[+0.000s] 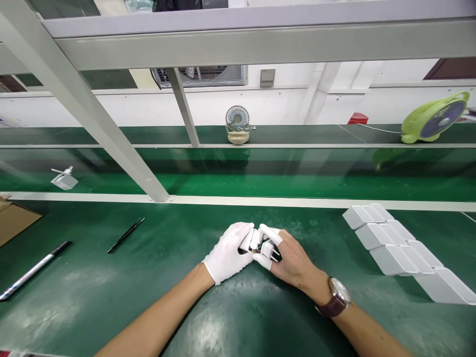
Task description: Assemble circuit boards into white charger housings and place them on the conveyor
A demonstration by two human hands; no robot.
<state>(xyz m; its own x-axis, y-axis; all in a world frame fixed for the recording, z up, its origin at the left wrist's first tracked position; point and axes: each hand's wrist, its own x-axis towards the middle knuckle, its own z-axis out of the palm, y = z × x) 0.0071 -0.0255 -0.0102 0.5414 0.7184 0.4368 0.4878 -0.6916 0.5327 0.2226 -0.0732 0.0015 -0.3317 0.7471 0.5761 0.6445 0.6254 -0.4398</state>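
Observation:
My left hand point(227, 254), in a white glove, and my right hand point(293, 258), bare except for white finger cots, meet over the green mat near the front. Together they grip a small white part point(257, 243) with coloured wires and a black piece showing between the fingers. Both hands have their fingers closed round it. A watch sits on my right wrist.
Several white housings point(394, 248) lie in a slanting row at the right. Black tweezers point(125, 235) and a pen point(35, 270) lie at the left, cardboard point(13, 220) at the far left. A small white part point(64, 179) rides the conveyor belt. Two fans point(238, 124) point(435, 118) stand beyond. A metal strut point(111, 144) slants across.

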